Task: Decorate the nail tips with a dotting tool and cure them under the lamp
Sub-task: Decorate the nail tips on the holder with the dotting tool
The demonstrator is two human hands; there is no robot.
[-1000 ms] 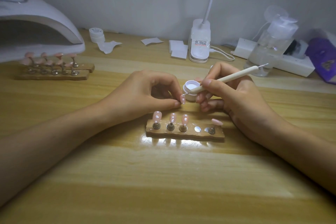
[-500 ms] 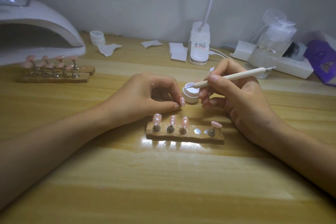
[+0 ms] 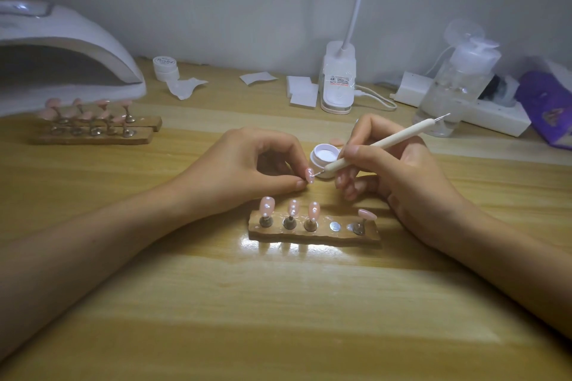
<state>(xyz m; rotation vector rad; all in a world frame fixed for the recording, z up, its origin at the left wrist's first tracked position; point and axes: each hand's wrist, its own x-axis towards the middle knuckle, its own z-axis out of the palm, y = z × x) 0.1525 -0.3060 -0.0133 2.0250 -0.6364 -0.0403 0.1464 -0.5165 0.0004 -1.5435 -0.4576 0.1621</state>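
Head view: the left hand (image 3: pixel 244 164) pinches 1 pink nail tip (image 3: pixel 309 174) between thumb and forefinger, just left of the open white pot (image 3: pixel 324 158). The right hand (image 3: pixel 396 170), right of the pot, grips the dotting tool (image 3: pixel 380 145) like a pen. The tool's long axis slants down-left, and its point touches the tip. In front of the pot, the wooden holder (image 3: pixel 314 233) carries 3 dotted tips and 1 plain. The curing lamp (image 3: pixel 77 46) sits well left of the pot, nearer the left hand.
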